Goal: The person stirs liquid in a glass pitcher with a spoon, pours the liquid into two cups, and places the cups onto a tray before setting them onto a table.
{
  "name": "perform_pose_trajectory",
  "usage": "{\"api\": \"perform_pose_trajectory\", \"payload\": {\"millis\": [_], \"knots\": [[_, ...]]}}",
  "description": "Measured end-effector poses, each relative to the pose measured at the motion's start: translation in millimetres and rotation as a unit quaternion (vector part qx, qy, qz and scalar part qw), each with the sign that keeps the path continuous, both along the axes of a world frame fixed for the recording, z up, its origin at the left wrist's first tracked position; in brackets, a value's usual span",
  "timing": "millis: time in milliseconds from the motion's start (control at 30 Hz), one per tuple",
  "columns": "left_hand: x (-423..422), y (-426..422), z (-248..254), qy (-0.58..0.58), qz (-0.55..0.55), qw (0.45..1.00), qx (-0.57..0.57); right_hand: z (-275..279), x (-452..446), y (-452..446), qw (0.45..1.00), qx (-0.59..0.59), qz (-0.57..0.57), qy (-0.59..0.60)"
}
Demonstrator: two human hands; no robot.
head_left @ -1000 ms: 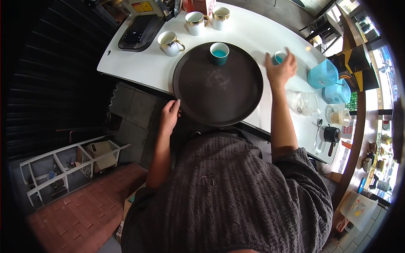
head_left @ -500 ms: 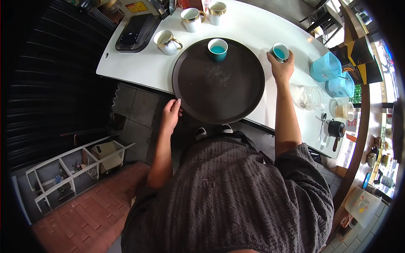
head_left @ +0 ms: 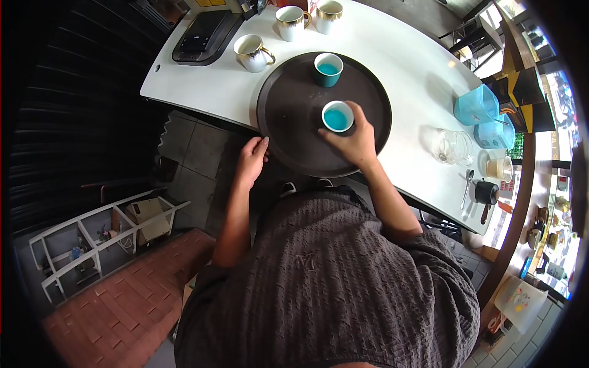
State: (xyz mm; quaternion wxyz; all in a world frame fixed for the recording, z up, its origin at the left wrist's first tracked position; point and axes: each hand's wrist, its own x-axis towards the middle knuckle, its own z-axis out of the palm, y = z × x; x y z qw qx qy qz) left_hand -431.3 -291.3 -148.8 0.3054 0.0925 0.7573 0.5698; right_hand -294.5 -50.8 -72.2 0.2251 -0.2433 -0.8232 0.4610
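A round dark tray (head_left: 294, 138) rests at the counter's front edge and overhangs it. My left hand (head_left: 252, 161) grips its left rim, the thumb on top. Over the tray's middle, my right hand (head_left: 358, 138) is closed around a teal cup (head_left: 337, 116) with a white inside and blue contents. Whether this cup's base touches the tray cannot be seen. A second teal cup (head_left: 328, 70), also with something blue inside, stands upright near the tray's far rim.
Three white-and-gold mugs (head_left: 250, 54) and a black scale (head_left: 205, 38) stand at the back left of the white counter (head_left: 412, 46). Rightward are blue containers (head_left: 477, 105), a glass jug (head_left: 451, 148), a spoon (head_left: 467, 184) and a small dark pot (head_left: 486, 192).
My right hand closed on the teal cup at the tray's right, lifted it and brought it left over the tray. My left hand has stayed at the left rim.
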Motion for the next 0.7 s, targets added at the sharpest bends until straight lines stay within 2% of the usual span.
{"api": "perform_pose_trajectory", "payload": {"millis": [167, 433, 500, 533, 600, 667, 700], "knots": [[-2, -1, 3, 0.016, -0.013, 1.0, 0.005, -9, -1, -12, 0.999, 0.037, 0.02, 0.006], [-9, -1, 4, 0.039, -0.05, 0.997, -0.045, -23, 1, -7, 0.998, 0.041, 0.04, 0.001], [-14, 0, 5, 0.036, -0.072, 0.995, -0.056, -29, 4, 7, 0.983, 0.093, 0.102, 0.123], [-16, 0, 5, 0.032, -0.093, 0.993, -0.067, -30, 9, 22, 0.983, 0.037, 0.111, 0.143], [-19, 2, 6, 0.042, -0.07, 0.995, -0.06, -37, 15, 49, 0.987, 0.026, -0.004, 0.16], [-35, 4, -13, 0.092, -0.041, 0.992, -0.082, -53, 19, 80, 0.981, 0.082, -0.173, 0.039], [-41, 11, -11, 0.104, -0.012, 0.989, -0.107, -61, 21, 90, 0.98, 0.085, -0.173, 0.042]]}}
